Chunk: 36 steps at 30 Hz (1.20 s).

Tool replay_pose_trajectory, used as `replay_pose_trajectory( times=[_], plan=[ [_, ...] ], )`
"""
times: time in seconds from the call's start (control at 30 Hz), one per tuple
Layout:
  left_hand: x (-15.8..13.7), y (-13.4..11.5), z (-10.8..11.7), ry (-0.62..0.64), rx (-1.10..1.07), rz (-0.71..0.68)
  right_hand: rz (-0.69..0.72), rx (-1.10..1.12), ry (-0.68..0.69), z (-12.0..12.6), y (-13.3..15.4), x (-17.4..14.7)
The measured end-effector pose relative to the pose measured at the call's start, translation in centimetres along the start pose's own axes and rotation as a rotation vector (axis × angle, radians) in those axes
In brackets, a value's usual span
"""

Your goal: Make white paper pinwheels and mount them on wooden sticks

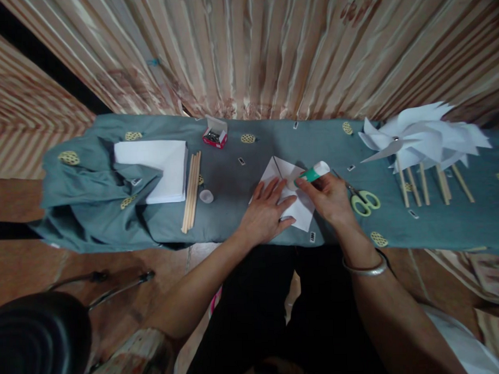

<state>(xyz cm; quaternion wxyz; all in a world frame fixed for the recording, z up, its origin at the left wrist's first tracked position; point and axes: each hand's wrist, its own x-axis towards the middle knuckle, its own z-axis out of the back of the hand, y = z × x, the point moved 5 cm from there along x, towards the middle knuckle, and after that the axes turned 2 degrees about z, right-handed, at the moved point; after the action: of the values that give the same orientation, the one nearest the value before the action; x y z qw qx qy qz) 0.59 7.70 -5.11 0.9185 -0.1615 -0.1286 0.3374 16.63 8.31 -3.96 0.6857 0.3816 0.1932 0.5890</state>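
The right hand [330, 199] is gripping a glue stick [313, 174] over a paper square [303, 212].
The left hand [265, 212] is lying open across the paper square, which is looking light, easily creased, best taken by its edges; the glue stick is looking stiff, best gripped mid-barrel. Beneath the paper square, cloth [230, 215] is covering the desk [325, 143]; beyond it, a pleated curtain [248, 50] is hanging.
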Motion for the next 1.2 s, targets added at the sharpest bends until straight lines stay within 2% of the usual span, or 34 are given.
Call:
replay_pose_trajectory(
  times=[0.1,0.57,0.83,1.2],
  plan=[
    [0.0,0.0,0.1,-0.005,-0.010,0.002,-0.069,-0.002,-0.055,0.2,-0.1,-0.1],
    [0.1,0.1,0.1,0.003,-0.048,0.011,-0.016,-0.187,-0.084,-0.1,1.1,-0.4],
    [0.0,0.0,0.2,-0.012,-0.050,0.007,0.025,-0.217,-0.089,-0.3,1.7,-0.4],
    [0.0,0.1,-0.1,-0.036,-0.053,-0.002,0.013,-0.237,-0.072,-0.5,2.3,-0.5]
  ],
)
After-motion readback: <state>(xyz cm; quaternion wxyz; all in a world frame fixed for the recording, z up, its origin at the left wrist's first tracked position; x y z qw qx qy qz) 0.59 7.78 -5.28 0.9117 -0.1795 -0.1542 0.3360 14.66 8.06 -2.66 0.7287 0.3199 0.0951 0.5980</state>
